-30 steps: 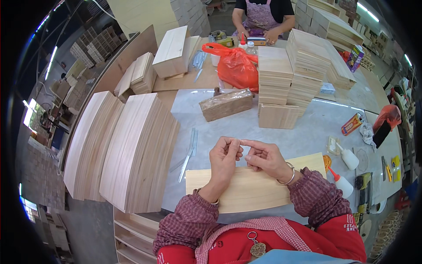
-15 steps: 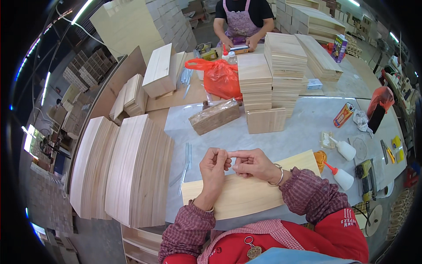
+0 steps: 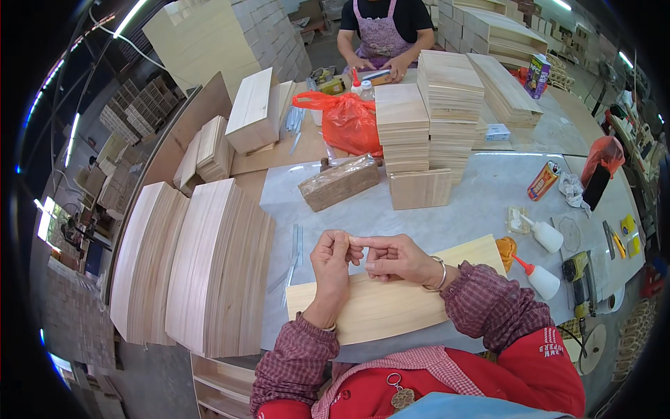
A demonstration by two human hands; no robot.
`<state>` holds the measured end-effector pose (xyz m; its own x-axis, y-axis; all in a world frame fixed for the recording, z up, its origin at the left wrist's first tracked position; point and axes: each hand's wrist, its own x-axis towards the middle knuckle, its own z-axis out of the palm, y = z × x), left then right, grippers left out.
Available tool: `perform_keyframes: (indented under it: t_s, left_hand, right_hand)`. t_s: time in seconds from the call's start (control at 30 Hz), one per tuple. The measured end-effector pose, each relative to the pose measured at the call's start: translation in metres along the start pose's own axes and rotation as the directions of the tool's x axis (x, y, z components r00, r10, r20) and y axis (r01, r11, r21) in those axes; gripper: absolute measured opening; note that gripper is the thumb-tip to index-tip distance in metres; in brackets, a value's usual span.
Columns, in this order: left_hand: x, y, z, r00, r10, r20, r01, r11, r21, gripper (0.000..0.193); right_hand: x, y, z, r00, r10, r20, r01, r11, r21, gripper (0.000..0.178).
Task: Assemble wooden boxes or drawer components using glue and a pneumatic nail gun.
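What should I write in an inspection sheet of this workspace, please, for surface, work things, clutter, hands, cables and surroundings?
Surface: pale grey table covering, its far edge reflecting light.
Work things: one light wooden board lying before the person; large board stack to its left.
Clutter: red plastic bag, orange-red can, red-tipped squeeze bottle and power tool share the table.
Hands: left hand and right hand meet at the fingers above the board; whether they pinch something small cannot be told.
Cables: white cable hanging upper left.
Surroundings: another person in a patterned apron across the table.
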<state>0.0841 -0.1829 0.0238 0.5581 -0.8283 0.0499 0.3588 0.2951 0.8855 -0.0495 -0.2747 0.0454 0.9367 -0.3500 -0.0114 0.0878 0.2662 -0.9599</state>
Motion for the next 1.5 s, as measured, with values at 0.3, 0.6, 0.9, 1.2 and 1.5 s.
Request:
perform_keyframes:
  t_s: [0.3, 0.6, 0.9, 1.2, 1.5]
  left_hand:
    - [0.001, -0.002, 0.002, 0.999, 0.055, 0.0, -0.055, 0.998, -0.042, 0.009]
    - [0.001, -0.001, 0.005, 0.998, 0.067, -0.005, -0.067, 0.998, -0.007, 0.01]
    - [-0.001, 0.001, 0.008, 0.991, 0.13, -0.006, -0.129, 0.985, 0.111, 0.011]
    - [0.0, -0.002, 0.005, 0.988, 0.156, -0.005, -0.152, 0.965, 0.213, 0.01]
    - [-0.004, -0.007, 0.004, 0.922, 0.376, 0.089, -0.296, 0.541, 0.787, 0.005]
  right_hand:
    - [0.0, -0.004, 0.001, 1.0, 0.018, 0.005, -0.018, 0.999, 0.033, 0.056]
    - [0.0, -0.003, 0.001, 1.0, -0.007, 0.024, 0.007, 1.0, 0.012, 0.06]
    - [0.0, -0.005, 0.003, 1.0, -0.002, 0.015, 0.002, 1.0, 0.001, 0.061]
    - [0.0, -0.004, 0.003, 1.0, -0.006, 0.003, 0.006, 0.999, -0.04, 0.058]
    - [0.0, 0.007, 0.002, 0.996, -0.087, -0.019, 0.077, 0.954, -0.291, 0.057]
